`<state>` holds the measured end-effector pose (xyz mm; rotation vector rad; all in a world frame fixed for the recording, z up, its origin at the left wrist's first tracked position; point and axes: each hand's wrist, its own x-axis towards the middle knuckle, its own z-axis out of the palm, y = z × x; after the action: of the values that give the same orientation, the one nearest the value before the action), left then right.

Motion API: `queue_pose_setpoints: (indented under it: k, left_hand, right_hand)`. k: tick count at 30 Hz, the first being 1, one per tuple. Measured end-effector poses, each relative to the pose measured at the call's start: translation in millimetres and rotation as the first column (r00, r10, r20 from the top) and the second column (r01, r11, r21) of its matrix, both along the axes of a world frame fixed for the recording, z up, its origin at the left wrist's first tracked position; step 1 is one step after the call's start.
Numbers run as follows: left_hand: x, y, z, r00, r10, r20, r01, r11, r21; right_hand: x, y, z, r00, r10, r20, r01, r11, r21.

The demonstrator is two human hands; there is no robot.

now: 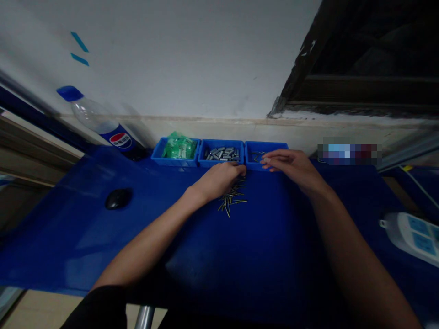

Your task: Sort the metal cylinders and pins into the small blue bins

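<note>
My left hand [222, 177] is closed, its fingers curled down at the upper edge of a loose pile of thin metal pins [230, 199] on the blue table; whatever sits in its fingertips is hidden. Over the right blue bin [249, 161], which holds a few similar thin pins [255, 158], my right hand [290, 165] reaches in with thumb and fingers drawn together in a pinch. Anything between them is too small to make out. The middle blue bin [244, 157], just beyond my left hand, contains many short silvery metal pieces [222, 153].
Green plastic packaging [178, 147] fills the left blue bin [156, 157]. A cola bottle [118, 137] leans by the wall, with a black computer mouse [118, 199] nearer me. At right lies a white power strip [413, 235]. The wall [192, 68] rises behind the bins.
</note>
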<state>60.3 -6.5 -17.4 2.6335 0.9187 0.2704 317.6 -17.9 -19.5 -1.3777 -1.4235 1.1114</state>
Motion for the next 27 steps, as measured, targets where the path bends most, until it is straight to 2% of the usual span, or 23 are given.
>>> queue_pose_setpoints:
  k: [4, 7, 10, 17, 23, 27]
  left_hand:
    - [-0.1, 2.6, 3.2, 0.965, 0.0, 0.263, -0.001, 1.0, 0.003]
    - [2.3, 1.2, 5.7, 0.897, 0.054, 0.439, -0.039, 0.998, -0.043]
    - [4.3, -1.0, 7.6, 0.833, 0.1, 0.544, -0.058, 0.994, -0.093]
    - [4.6, -3.3, 9.1, 0.805, 0.125, 0.58, -0.077, 0.991, -0.108]
    - [5.3, -3.9, 8.7, 0.817, 0.112, 0.566, -0.076, 0.993, -0.086]
    - [5.3, -1.9, 5.5, 0.853, 0.115, 0.509, -0.085, 0.993, -0.082]
  right_hand:
    - [-1.0, -0.1, -0.5, 0.999, 0.036, 0.02, -0.036, 0.999, -0.019]
    - [-1.2, -0.7, -1.2, 0.996, 0.086, 0.01, -0.086, 0.995, -0.051]
    - [-2.2, -2.3, -1.4, 0.986, 0.154, -0.058, -0.16, 0.981, -0.114]
    - [-6.0, -5.4, -0.1, 0.957, 0.236, -0.166, -0.26, 0.955, -0.145]
    - [-8.3, -5.6, -2.4, 0.954, 0.244, -0.174, -0.268, 0.954, -0.132]
    - [-9.7, -5.1, -2.7, 0.966, 0.224, -0.128, -0.239, 0.964, -0.115]
